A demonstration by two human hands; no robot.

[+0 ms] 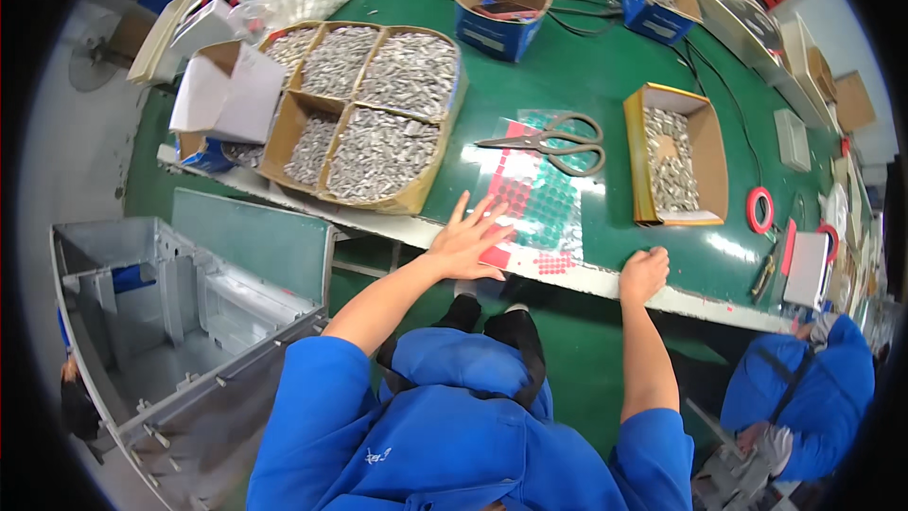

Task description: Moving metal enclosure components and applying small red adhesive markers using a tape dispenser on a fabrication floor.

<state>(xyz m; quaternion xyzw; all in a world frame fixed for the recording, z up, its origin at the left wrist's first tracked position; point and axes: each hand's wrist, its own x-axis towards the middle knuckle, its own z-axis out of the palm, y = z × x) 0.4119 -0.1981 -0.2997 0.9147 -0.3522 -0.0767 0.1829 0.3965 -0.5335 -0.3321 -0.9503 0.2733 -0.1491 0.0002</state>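
Clear plastic sheet of red and green round stickers (534, 199) under your spread left hand (470, 244) looks thin, floppy, slippery; pinch its near edge beside your fingertips; right hand (644, 274) is fisted, empty

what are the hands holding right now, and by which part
Nothing is gripped. The left hand lies flat, fingers spread, on the sheet of dot stickers; the right hand rests curled on the table edge.

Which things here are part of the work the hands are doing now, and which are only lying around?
In use:
left hand, flat on the sticker sheets
right hand, closed at the table edge

Lying about:
scissors
divided box of small metal parts
yellow box
red tape ring
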